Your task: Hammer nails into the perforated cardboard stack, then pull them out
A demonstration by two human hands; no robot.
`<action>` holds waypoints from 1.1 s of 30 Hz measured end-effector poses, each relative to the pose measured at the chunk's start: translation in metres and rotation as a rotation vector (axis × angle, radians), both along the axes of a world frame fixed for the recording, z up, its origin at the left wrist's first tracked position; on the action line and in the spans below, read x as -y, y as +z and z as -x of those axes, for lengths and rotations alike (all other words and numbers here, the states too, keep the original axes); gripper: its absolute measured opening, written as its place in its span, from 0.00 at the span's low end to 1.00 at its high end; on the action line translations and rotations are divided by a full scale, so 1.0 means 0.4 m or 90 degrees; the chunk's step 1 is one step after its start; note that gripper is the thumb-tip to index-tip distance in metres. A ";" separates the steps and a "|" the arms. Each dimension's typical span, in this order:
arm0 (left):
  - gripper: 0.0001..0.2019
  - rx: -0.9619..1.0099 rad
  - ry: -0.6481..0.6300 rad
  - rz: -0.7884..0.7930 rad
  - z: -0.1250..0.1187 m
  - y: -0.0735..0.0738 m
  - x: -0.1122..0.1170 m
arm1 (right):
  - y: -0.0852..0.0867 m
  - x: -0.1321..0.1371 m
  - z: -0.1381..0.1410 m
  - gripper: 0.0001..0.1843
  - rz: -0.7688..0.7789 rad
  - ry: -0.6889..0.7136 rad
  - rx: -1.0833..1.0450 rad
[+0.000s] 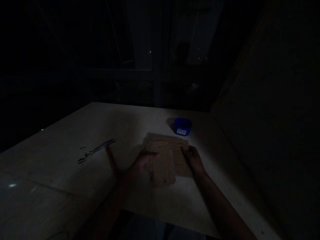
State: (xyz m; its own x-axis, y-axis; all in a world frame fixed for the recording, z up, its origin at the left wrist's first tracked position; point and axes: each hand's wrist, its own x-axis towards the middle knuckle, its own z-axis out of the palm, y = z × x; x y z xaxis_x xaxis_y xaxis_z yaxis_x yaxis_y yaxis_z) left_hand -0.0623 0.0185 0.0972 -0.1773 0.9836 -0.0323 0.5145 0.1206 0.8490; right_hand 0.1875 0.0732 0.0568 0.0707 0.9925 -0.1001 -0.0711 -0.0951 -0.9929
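Cardboard [162,166], piece count unclear | left hand [142,161], right hand [196,162]: each pinching its edge | 1 blue tub [188,130] | 1 hammer [110,154]

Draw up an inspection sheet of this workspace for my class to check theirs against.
Surface: pale flat tabletop, dimly lit.
Job's things: layered brown corrugated cardboard, rough-edged, between the hands.
Clutter: grey-headed, brown-handled hammer-like tool at left, with small dark slender pieces beside it; labelled blue tub beyond the cardboard.
Hands: left hand and right hand both grip the cardboard, at opposite sides.
Cables: none identifiable; thin dark curve at lower left, unclear.
Surroundings: very dark; small lights beyond the table.
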 end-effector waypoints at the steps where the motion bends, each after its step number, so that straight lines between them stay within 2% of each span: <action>1: 0.12 0.102 -0.007 0.005 -0.013 -0.012 -0.008 | -0.005 -0.009 -0.004 0.30 -0.012 0.006 0.030; 2: 0.14 0.229 -0.023 0.006 -0.023 -0.024 -0.015 | -0.011 -0.014 -0.008 0.31 -0.027 0.013 0.057; 3: 0.19 0.303 -0.026 0.002 -0.030 -0.037 -0.020 | -0.018 -0.016 -0.011 0.31 -0.043 0.022 0.079; 5: 0.33 0.375 0.001 -0.021 -0.036 -0.063 -0.025 | -0.030 -0.013 -0.017 0.31 -0.074 0.039 0.113; 7: 0.43 0.330 0.047 -0.061 -0.036 -0.086 -0.025 | -0.036 -0.007 -0.021 0.31 -0.088 0.056 0.132; 9: 0.46 0.184 0.070 -0.102 -0.035 -0.106 -0.024 | -0.036 -0.003 -0.024 0.30 -0.090 0.068 0.133; 11: 0.44 0.021 0.068 -0.139 -0.038 -0.123 -0.024 | -0.033 -0.003 -0.026 0.31 -0.089 0.076 0.129; 13: 0.41 -0.097 0.032 -0.169 -0.046 -0.137 -0.025 | -0.030 -0.004 -0.029 0.31 -0.093 0.075 0.143; 18: 0.42 -0.243 -0.085 -0.194 -0.055 -0.161 -0.033 | -0.026 -0.006 -0.029 0.31 -0.100 0.053 0.205; 23: 0.42 -0.301 -0.154 -0.233 -0.052 -0.155 -0.026 | -0.019 -0.005 -0.017 0.27 -0.093 0.009 0.276; 28: 0.31 -0.327 -0.183 -0.269 -0.054 -0.134 -0.019 | -0.010 0.003 -0.007 0.27 -0.099 -0.013 0.341; 33: 0.25 -0.324 -0.226 -0.307 -0.049 -0.135 -0.013 | -0.003 0.015 0.001 0.28 -0.110 -0.012 0.358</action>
State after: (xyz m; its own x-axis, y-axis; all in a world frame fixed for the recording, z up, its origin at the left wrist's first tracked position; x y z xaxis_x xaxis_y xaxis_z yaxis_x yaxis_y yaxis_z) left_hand -0.0428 0.0239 0.0432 0.2723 0.8688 0.4135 0.7926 -0.4462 0.4155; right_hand 0.1871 0.0671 0.0555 0.0839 0.9892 0.1205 0.4709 0.0673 -0.8796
